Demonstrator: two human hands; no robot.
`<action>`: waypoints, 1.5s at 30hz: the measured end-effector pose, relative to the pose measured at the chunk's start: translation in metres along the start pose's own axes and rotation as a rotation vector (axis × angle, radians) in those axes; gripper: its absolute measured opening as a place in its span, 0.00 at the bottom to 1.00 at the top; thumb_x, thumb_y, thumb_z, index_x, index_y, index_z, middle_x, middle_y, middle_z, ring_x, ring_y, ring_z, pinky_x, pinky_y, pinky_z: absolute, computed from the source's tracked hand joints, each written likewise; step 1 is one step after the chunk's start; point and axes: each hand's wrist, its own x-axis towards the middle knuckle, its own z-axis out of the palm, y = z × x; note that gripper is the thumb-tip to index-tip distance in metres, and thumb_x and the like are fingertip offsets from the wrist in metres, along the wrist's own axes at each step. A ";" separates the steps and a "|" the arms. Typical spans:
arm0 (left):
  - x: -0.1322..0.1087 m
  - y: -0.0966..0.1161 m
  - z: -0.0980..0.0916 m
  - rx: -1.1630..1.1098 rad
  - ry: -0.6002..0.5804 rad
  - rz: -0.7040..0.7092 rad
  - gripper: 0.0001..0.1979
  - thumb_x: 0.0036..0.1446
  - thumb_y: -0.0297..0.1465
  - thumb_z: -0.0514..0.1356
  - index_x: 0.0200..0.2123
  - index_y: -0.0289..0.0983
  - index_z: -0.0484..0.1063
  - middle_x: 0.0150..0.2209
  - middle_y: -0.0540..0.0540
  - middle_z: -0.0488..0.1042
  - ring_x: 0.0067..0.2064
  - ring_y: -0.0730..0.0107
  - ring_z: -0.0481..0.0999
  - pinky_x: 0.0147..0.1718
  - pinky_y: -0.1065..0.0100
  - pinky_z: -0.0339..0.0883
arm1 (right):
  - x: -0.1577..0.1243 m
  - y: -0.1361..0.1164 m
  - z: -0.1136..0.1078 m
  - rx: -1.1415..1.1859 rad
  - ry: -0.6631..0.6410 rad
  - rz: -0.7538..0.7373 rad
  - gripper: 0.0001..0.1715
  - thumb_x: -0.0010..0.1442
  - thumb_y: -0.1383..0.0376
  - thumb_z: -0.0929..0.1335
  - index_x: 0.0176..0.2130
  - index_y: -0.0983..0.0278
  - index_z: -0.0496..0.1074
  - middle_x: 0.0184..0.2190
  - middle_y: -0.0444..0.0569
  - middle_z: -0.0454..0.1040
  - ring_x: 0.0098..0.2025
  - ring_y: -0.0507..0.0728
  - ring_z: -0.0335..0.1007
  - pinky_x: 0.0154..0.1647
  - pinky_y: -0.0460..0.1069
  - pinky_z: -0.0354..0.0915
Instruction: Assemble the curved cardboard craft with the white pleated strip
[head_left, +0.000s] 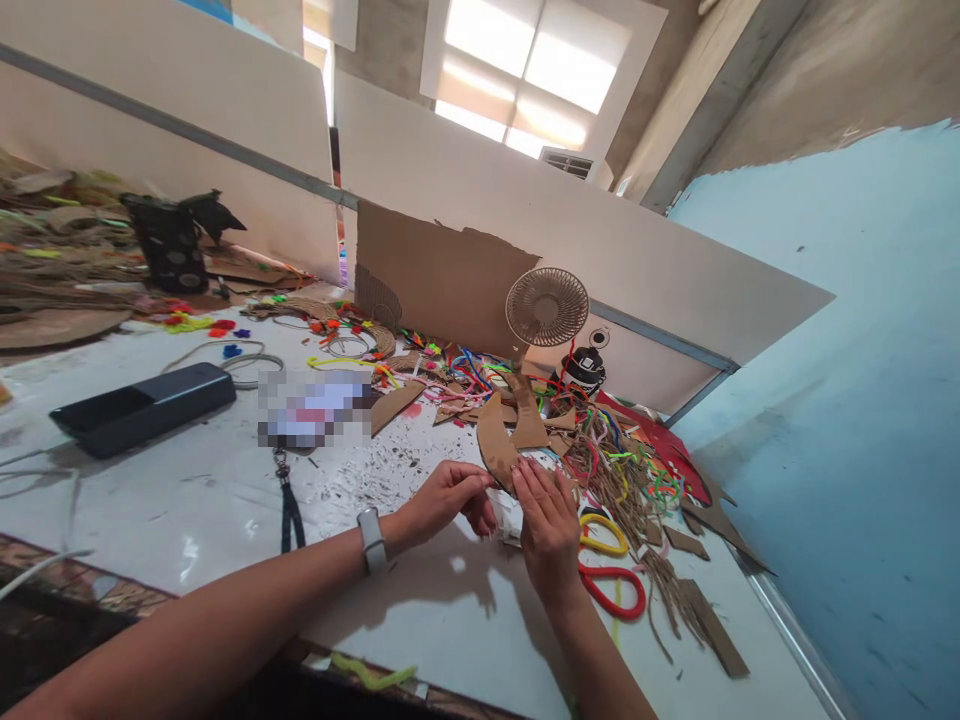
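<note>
A curved, crescent-like piece of brown cardboard (493, 440) stands tilted above the table between my hands. The thumb and forefinger of my left hand (450, 497) pinch its lower left edge. My right hand (546, 515) is closed on its lower right part, with the fingers lying over its face. The thumb of this hand is hidden. Beneath my hands lies a small white item (510, 518) that I cannot make out. Right beside my right wrist are a yellow loop (606, 535) and a red loop (615, 595), looking like scissor handles.
Cardboard scraps (531, 415), colourful pipe cleaners and twine (626, 470) are heaped at the back and right. A small fan (547, 307) stands behind them. Leftward lie a phone (319, 412) with a strap and a dark power bank (146, 405). White partitions (480, 190) border the table.
</note>
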 end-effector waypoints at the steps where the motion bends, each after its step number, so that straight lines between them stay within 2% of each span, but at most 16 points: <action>1: 0.000 0.000 0.000 -0.016 -0.001 -0.008 0.15 0.50 0.39 0.58 0.23 0.31 0.67 0.19 0.44 0.74 0.17 0.71 0.72 0.19 0.71 0.67 | 0.000 0.000 0.000 -0.002 0.004 -0.003 0.28 0.59 0.77 0.56 0.57 0.63 0.59 0.50 0.53 0.70 0.57 0.56 0.59 0.59 0.59 0.51; 6: 0.002 -0.001 0.000 -0.063 -0.004 -0.033 0.14 0.50 0.38 0.58 0.23 0.31 0.67 0.19 0.44 0.75 0.17 0.71 0.71 0.18 0.71 0.66 | -0.001 0.000 0.000 0.020 0.016 0.009 0.28 0.59 0.76 0.56 0.57 0.63 0.59 0.50 0.53 0.70 0.57 0.56 0.59 0.58 0.58 0.53; 16: 0.001 -0.002 -0.003 -0.065 -0.033 0.011 0.15 0.51 0.38 0.56 0.27 0.30 0.69 0.20 0.42 0.75 0.18 0.70 0.73 0.19 0.70 0.67 | -0.002 -0.003 0.002 0.058 -0.026 0.045 0.32 0.57 0.78 0.55 0.59 0.63 0.55 0.51 0.54 0.69 0.57 0.56 0.59 0.59 0.61 0.51; 34: -0.001 -0.001 -0.001 -0.033 -0.018 0.015 0.14 0.51 0.38 0.57 0.25 0.31 0.68 0.19 0.44 0.75 0.18 0.70 0.73 0.20 0.70 0.67 | -0.001 -0.003 0.001 0.043 -0.020 0.038 0.31 0.56 0.78 0.56 0.58 0.63 0.56 0.49 0.53 0.70 0.55 0.56 0.61 0.59 0.61 0.52; 45: 0.000 0.000 -0.001 -0.040 -0.026 0.022 0.14 0.52 0.37 0.56 0.24 0.31 0.67 0.19 0.43 0.75 0.18 0.70 0.73 0.19 0.71 0.67 | -0.003 -0.002 0.005 0.029 -0.012 0.019 0.32 0.57 0.78 0.55 0.59 0.64 0.54 0.50 0.54 0.70 0.56 0.56 0.61 0.58 0.61 0.52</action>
